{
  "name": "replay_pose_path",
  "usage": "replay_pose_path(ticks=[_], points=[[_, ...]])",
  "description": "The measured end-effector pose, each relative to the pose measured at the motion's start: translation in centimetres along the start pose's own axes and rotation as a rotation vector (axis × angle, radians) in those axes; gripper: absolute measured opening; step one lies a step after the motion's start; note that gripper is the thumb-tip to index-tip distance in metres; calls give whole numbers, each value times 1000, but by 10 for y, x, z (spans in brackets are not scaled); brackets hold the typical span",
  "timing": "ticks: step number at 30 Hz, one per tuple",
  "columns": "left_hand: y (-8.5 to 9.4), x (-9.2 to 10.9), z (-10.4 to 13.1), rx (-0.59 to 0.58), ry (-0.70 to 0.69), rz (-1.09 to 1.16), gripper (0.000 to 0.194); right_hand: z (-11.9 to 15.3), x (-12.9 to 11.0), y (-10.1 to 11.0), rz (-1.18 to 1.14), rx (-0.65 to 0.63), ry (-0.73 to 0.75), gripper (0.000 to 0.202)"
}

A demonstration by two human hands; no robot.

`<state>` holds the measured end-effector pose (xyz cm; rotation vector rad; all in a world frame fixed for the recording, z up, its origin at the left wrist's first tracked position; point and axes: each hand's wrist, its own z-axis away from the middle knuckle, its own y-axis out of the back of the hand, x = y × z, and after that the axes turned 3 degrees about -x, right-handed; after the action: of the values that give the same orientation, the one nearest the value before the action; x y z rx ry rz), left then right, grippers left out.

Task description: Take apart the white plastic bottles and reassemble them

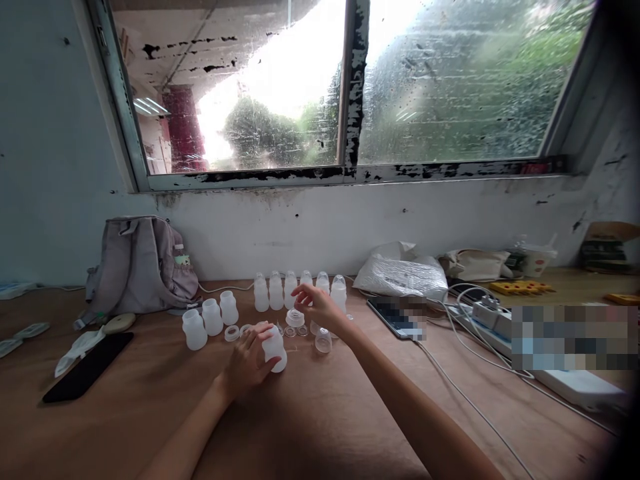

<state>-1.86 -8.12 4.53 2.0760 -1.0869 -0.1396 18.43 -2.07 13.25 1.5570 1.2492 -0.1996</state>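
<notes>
My left hand [250,353] is wrapped round a frosted white baby bottle [275,352], which stands open-topped and slightly tilted near the table's middle. Just beyond it, my right hand [317,305] has its fingers curled down at the top of a clear nipple with a white ring [295,319]; the fingertips seem to pinch it. A domed clear cap [323,341] stands to the right, under my right wrist. White rings [232,333] and small clear parts lie about, partly behind my hands. Open bottles [212,317] stand at the left, and several capped bottles [276,291] form a row behind.
A grey backpack [143,263] leans by the wall at the left, with a black phone-like slab [90,367] in front. On the right are a silvery plastic package [403,272], a phone [393,317] on a cable, and a white power strip [575,387].
</notes>
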Motion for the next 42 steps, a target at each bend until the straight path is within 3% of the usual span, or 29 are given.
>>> replay_pose_path(ticks=[5, 13, 18, 24, 30, 36, 42], points=[[-3, -1, -1, 22, -39, -93, 32, 1, -1, 0, 18, 1, -2, 19], [7, 12, -6, -113, -37, -90, 37, 2, 1, -1, 88, -4, 9, 24], [6, 4, -7, -90, -13, -123, 35, 3, 6, -2, 142, -40, 24, 26], [29, -16, -25, -40, -28, -217, 19, 3, 18, -6, 267, -137, -10, 29], [49, -61, -68, -31, 203, -486, 20, 11, 20, -28, 487, -451, -20, 10], [39, -108, -87, -121, 219, -590, 20, 18, 21, -55, 568, -532, -12, 13], [26, -124, -85, -195, 222, -602, 19, 21, 25, -57, 636, -617, -19, 37]])
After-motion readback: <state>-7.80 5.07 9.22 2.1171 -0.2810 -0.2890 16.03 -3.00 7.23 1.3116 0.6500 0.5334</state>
